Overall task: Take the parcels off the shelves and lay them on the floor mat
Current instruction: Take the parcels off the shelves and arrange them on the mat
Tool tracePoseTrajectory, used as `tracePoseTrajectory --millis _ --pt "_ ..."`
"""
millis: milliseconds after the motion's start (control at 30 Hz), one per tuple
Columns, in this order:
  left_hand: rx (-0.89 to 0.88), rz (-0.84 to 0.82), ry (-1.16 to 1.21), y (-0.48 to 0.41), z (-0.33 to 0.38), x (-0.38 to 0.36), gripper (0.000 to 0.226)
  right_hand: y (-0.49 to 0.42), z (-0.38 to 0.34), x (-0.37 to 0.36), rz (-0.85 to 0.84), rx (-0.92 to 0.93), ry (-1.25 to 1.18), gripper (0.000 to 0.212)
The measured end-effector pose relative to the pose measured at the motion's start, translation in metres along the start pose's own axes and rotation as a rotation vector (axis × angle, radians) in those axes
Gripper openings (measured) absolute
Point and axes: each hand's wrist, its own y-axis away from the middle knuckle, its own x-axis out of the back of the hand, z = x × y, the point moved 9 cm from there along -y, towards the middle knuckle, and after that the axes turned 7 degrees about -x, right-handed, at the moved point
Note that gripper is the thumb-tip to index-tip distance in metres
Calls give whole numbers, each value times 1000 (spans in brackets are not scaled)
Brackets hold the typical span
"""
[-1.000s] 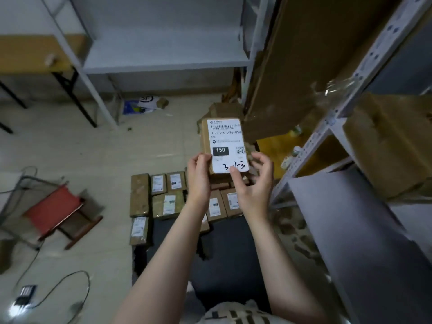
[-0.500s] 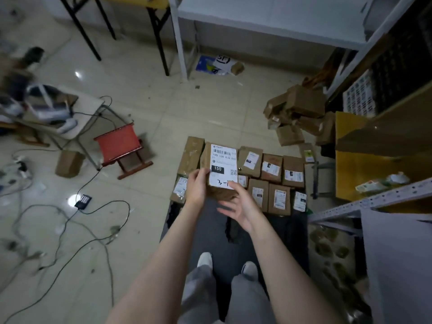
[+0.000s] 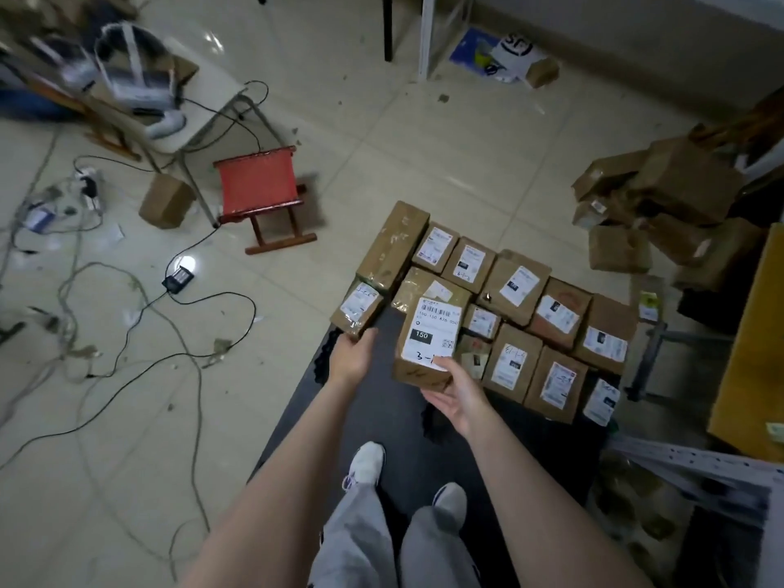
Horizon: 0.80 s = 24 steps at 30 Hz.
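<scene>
Standing on the dark floor mat (image 3: 394, 413), a person cradles a labelled cardboard parcel (image 3: 428, 341) from beneath in the right hand (image 3: 456, 392), thumb on the label, above the mat's middle. The left hand (image 3: 354, 354) hangs loose, holding nothing. The box looks stiff and light, best gripped by its sides. Other parcels (image 3: 515, 286) line the mat's far edge.

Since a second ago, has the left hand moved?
Yes: the left hand left the labelled parcel, going left to the small parcel at the edge of the mat.

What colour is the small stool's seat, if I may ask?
The stool seat is red; head view.
</scene>
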Motion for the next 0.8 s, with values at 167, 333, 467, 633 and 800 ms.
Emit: tracePoseTrajectory --millis 167,333,467,633,800 --pt "26 46 -18 -66 -51 -4 34 -75 8 2 50 -17 -48 41" --pt "-10 36 -85 -124 -91 -25 51 -164 27 -6 143 -28 108 64" --pt "-69 -6 -128 -168 -115 -40 43 -237 50 -16 171 -47 116 62" --pt "-30 28 -21 -234 -179 -50 36 -334 86 -30 136 -66 17 55" --pt "11 42 25 -275 -243 -58 39 -406 112 -38 82 -76 -84 53"
